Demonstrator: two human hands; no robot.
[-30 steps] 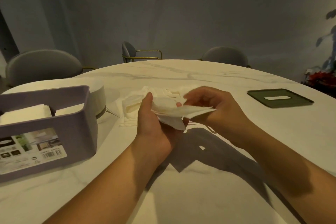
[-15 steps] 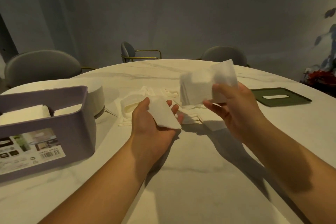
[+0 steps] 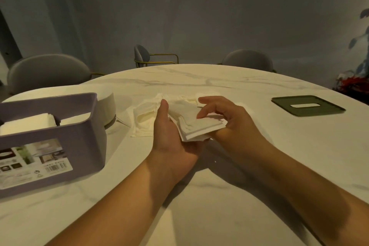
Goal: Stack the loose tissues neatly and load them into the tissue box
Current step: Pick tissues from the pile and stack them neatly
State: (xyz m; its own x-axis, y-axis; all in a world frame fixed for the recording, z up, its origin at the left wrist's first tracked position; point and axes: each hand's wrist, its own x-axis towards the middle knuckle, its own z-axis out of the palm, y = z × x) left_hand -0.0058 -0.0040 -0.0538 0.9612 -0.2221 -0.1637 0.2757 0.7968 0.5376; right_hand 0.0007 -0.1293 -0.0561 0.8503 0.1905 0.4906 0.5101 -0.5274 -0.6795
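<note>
Tissues first. In the head view, a small stack of folded tissues [image 3: 199, 126] sits right of the purple tissue box [image 3: 60, 146], held just above the marble table [image 3: 219, 205]. My left hand [image 3: 169, 138] cradles the stack from below, thumb raised along its edge. My right hand [image 3: 233, 126] pinches its other side, though I cannot tell which digits lie underneath. Both hands are together, closed on the one stack.

The loose tissues [image 3: 142, 120] lie rumpled on the table right of the box, beyond my left thumb. The box stands open with white tissues [image 3: 28, 124] already inside. Its green slotted lid [image 3: 307, 106] lies far right of the box, well apart from my hands.

I judge that I am squaring the stack. The layers look slightly stepped at the near edge, so I should loosen the pinch, tap that edge against my left palm, and press flat only once the corners agree. Thin sheets crease easily, so the grip should be light. The stack should go towards the box only when it is even, or it may snag on the rim.
</note>
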